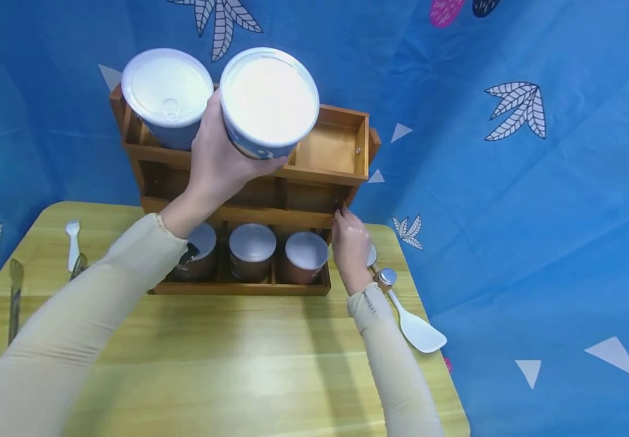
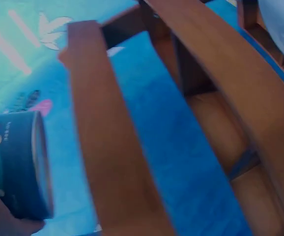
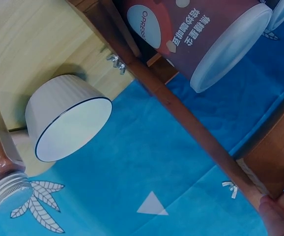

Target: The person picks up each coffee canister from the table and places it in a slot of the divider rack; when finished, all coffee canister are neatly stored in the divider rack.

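My left hand (image 1: 220, 145) grips a blue canister (image 1: 269, 100) with a pale lid, held up over the top tier of a wooden three-tier rack (image 1: 249, 161). In the left wrist view, the canister's dark blue side (image 2: 16, 167) shows at the left edge. Right beside the fingers, a second blue canister (image 1: 168, 88) stands in the top tier's left part. My right hand (image 1: 351, 243) holds the rack's right side post near the middle tier, thumb and fingers pinching the wood in the right wrist view. Three lidded canisters sit in the bottom tier, among them a reddish-brown one (image 3: 201, 44).
Right of the rack are a white bowl (image 3: 66, 118), a small jar (image 1: 387, 277) with a metal lid and a white spatula (image 1: 421, 331). A white fork (image 1: 73, 246) and a dark utensil (image 1: 16, 297) lie on the table's left. Blue patterned cloth (image 1: 511, 243) hangs behind.
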`<state>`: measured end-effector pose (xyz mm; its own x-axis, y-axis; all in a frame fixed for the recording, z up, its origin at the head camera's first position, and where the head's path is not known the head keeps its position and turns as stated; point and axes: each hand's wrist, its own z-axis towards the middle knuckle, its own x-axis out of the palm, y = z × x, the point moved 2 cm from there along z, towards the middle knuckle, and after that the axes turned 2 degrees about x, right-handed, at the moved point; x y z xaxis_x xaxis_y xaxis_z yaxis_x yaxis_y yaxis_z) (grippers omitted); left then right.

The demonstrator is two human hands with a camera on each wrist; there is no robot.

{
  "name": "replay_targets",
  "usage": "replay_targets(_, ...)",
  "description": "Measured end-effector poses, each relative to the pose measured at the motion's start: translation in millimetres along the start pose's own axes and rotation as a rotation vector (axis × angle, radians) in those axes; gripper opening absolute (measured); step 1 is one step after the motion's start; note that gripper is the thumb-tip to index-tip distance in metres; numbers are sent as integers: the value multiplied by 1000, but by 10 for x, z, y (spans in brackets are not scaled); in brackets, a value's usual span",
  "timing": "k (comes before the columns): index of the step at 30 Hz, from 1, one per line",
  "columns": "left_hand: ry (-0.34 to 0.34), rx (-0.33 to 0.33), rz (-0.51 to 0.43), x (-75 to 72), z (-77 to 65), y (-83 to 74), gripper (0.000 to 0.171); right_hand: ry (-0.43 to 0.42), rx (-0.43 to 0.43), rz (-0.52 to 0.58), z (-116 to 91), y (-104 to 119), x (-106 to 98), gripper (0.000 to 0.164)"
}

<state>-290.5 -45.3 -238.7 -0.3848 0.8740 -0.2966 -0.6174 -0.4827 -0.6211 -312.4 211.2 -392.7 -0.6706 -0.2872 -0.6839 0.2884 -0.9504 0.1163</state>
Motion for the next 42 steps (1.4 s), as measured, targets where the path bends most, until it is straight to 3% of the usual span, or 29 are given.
replay_targets(4,-81,87,-4,129,75,160,112,1,5,2,-3,62,9,18)
replay_targets(9,-125,106,-23,178,68,368,109,14,-6,7,-2,141,26,18)
replay_targets(14,-79,-5,5,142,66,467,114,4,-7,7,-2,173,26,18)
replay_targets(20,59,-190,104,156,123,415,116,9,-9,1,18,148,4,19)
replay_targets(24,119,-246,122,170,139,375,116,23,-11,5,22,133,0,20)
replay_targets(28,142,-286,71,164,122,361,118,39,-7,16,12,108,6,20)
replay_targets(36,103,-235,24,146,19,369,113,37,-14,25,9,89,21,21)
replay_targets(42,141,-168,87,111,-162,353,110,14,-16,17,21,24,10,20)
